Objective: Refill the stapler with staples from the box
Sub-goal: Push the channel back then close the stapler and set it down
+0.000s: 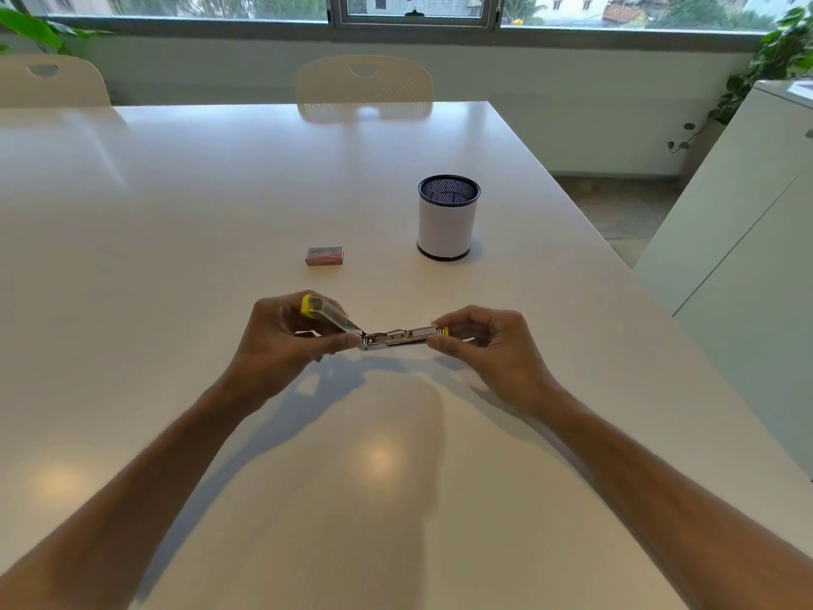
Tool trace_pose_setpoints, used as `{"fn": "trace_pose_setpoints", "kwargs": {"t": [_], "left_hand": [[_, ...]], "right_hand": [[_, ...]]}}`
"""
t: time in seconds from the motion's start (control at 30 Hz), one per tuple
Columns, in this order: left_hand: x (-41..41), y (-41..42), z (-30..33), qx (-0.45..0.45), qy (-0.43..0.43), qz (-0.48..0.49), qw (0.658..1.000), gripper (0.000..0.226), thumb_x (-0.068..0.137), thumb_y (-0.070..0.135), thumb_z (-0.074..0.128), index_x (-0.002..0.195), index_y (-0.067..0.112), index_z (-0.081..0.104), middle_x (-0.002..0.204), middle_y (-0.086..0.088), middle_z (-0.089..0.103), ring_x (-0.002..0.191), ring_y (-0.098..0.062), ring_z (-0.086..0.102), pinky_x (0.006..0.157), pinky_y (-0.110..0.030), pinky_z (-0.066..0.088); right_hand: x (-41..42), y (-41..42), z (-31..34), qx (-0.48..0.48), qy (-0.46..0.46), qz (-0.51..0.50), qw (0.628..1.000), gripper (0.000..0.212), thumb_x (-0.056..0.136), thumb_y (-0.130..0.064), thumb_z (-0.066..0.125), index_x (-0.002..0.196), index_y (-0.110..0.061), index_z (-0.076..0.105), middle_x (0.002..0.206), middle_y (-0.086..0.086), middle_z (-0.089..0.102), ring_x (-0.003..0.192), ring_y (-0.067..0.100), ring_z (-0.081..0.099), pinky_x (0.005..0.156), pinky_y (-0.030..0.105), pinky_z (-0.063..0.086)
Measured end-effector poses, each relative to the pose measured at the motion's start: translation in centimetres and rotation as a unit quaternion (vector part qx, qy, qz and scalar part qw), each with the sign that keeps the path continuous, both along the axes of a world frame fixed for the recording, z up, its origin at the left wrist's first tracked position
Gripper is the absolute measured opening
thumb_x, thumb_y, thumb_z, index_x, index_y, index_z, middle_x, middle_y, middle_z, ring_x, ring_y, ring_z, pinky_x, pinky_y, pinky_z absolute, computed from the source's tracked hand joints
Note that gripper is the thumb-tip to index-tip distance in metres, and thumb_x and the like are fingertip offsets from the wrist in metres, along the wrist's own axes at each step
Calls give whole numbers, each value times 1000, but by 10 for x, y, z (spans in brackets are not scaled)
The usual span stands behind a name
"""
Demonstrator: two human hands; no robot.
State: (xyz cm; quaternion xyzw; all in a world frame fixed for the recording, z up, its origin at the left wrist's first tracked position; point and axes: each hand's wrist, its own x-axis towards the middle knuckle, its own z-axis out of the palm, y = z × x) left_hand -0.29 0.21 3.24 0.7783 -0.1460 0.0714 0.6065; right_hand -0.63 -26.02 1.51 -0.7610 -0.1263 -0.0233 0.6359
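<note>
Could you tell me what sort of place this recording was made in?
Probably an office meeting room: a long white table with matching chairs along its far edge, a mesh pen holder and a staple box on it, and a wide window facing buildings.

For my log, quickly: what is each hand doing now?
Left hand: closed on the stapler lid end.
Right hand: closed on its other end.

Stapler (387, 336) swung open, gripped above a white table (176, 213): yellow-tipped top arm pinched in left hand (286, 336), metal staple channel pinched at its far end by right hand (479, 345). Small red staple box (324, 256) lying closed farther back. Mesh pen cup (448, 222) upright, right of the box and apart from it.
</note>
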Motion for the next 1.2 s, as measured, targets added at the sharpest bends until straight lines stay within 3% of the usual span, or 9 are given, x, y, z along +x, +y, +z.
{"fn": "trace_pose_setpoints", "kwargs": {"t": [0.1, 0.2, 0.37, 0.57, 0.7, 0.8, 0.93, 1.07, 1.2], "left_hand": [[-4, -17, -6, -37, 8, 49, 998, 18, 64, 20, 85, 78, 14, 75, 77, 4, 76, 68, -8, 68, 59, -19, 51], [-11, -33, -11, 56, -58, 86, 993, 18, 77, 11, 81, 90, 22, 75, 90, 11, 73, 81, -4, 68, 70, -25, 55], [-28, -58, -12, 185, -115, 75, 973, 37, 89, 44, 65, 115, 18, 66, 99, 8, 72, 89, -7, 70, 80, -31, 57], [-30, -61, -7, 205, -140, 73, 966, 59, 78, 46, 73, 125, 13, 58, 104, 4, 72, 90, -13, 72, 82, -33, 59], [-30, -58, -6, 184, -155, 70, 968, 48, 86, 46, 68, 120, 13, 60, 101, 2, 75, 87, -14, 74, 76, -39, 60], [-31, -56, -5, 170, -161, 28, 972, 43, 92, 39, 63, 125, 13, 58, 104, 5, 74, 90, -13, 74, 78, -39, 60], [-35, -58, -5, 109, -99, -73, 986, 33, 96, 35, 59, 120, 12, 60, 106, 8, 74, 96, -5, 72, 86, -26, 58], [-41, -64, -6, 47, -44, -118, 991, 32, 96, 30, 58, 124, 14, 61, 99, 0, 76, 86, -18, 73, 81, -30, 58], [-41, -66, -7, 9, -31, -128, 991, 29, 97, 14, 56, 125, 5, 60, 111, -5, 75, 106, -18, 71, 90, -32, 56]], "right_hand": [[-4, 6, 3, 46, -2, -8, 999, 12, 77, -12, 83, 83, -21, 77, 78, 2, 77, 69, 10, 68, 68, 20, 56], [-9, 12, 5, 60, -9, -25, 998, 11, 77, -9, 83, 82, -17, 76, 74, -3, 76, 65, 8, 67, 65, 17, 53], [-16, 22, 7, 55, -27, -47, 997, 10, 77, -14, 83, 82, -15, 74, 77, 3, 77, 67, 12, 72, 65, 20, 55], [-19, 25, 10, 56, -30, -42, 997, 11, 78, -21, 82, 82, -19, 72, 80, 0, 78, 69, 14, 73, 64, 19, 55], [-20, 24, 17, 52, -46, -20, 997, 22, 72, -36, 84, 85, -21, 73, 83, -4, 76, 73, 9, 72, 64, 18, 55], [-17, 15, 25, 3, -44, 27, 999, 37, 68, -44, 85, 100, -31, 72, 99, -12, 75, 96, 8, 70, 73, 23, 58], [-12, 7, 28, -5, 5, 127, 992, 52, 78, -28, 79, 128, -30, 63, 127, -12, 67, 121, 8, 60, 90, 25, 55], [-17, 12, 30, 84, 34, 170, 981, 33, 85, -7, 72, 117, -13, 70, 126, 5, 65, 108, 12, 67, 82, 25, 55], [-19, 19, 27, 117, 31, 127, 984, 29, 78, -13, 78, 106, -8, 75, 114, 4, 69, 94, 16, 67, 81, 33, 56]]}}
